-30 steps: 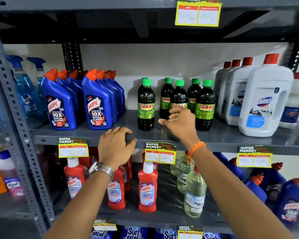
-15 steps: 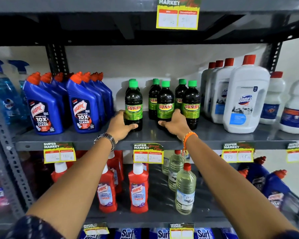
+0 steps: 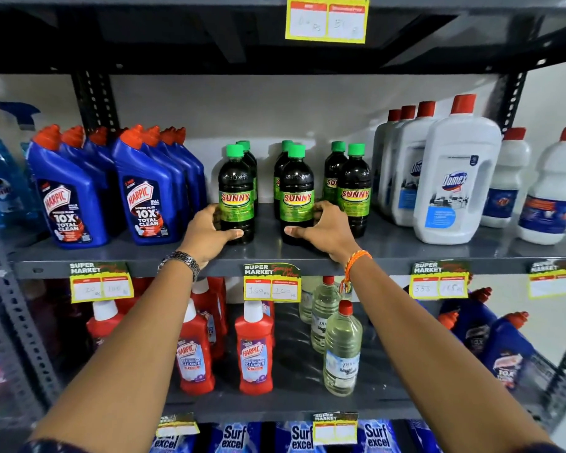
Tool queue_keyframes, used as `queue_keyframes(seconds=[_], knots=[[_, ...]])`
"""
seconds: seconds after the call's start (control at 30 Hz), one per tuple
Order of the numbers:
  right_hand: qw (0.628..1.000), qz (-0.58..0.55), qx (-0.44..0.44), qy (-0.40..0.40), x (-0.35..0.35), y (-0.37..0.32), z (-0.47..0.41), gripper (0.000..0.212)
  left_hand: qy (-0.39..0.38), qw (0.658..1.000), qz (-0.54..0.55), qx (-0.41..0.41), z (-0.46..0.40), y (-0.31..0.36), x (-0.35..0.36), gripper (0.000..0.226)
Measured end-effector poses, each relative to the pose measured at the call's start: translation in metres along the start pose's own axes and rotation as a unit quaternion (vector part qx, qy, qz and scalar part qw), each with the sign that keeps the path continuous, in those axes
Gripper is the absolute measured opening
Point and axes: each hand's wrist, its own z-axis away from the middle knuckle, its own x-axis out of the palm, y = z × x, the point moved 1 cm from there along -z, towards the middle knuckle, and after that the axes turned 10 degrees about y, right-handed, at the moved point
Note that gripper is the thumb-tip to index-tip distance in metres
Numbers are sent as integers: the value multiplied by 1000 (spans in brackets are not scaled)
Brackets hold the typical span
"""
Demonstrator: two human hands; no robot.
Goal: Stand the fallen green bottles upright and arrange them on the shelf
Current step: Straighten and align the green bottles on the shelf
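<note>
Several dark bottles with green caps and green SUNNY labels stand upright in three short rows on the grey middle shelf (image 3: 389, 253). My left hand (image 3: 209, 235) is wrapped around the base of the front left bottle (image 3: 236, 191). My right hand (image 3: 324, 232) grips the base of the front middle bottle (image 3: 296, 191). The front right bottle (image 3: 354, 188) stands free just right of my right hand. One more green-capped bottle stands behind each front one, partly hidden.
Blue Harpic bottles (image 3: 69, 197) crowd the shelf on the left, and white Domex bottles (image 3: 455, 178) stand on the right. Red Harpic bottles (image 3: 254, 351) and clear bottles (image 3: 342, 351) fill the shelf below. Price tags (image 3: 272, 282) hang from the shelf edge.
My left hand went from the shelf edge up to the left bottle and closed on it. My right hand closed on the middle bottle. The rows now stand further apart.
</note>
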Motion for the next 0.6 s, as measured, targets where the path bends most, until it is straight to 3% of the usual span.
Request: queue_keyframes(seconds=[0.13,0.27,0.37,0.43,0.5,0.6], knots=[[1000,-16,6,-4,-1,-1,0,79,-1,1000,12,-11,5,7,3,67],[995,-46,54,-64,-10,-5,5,92,9,999,-33,-17,21,19,-6,87],[988,-118,101,-2,-31,7,4,85,104,984,-120,79,57,23,-17,63],[987,-78,92,110,-48,17,4,78,171,960,-160,154,80,17,-21,37],[980,0,88,180,-55,24,1,91,193,931,-214,225,91,2,-18,32],[985,78,95,121,-49,26,-8,120,188,887,-277,319,96,-24,-10,37]])
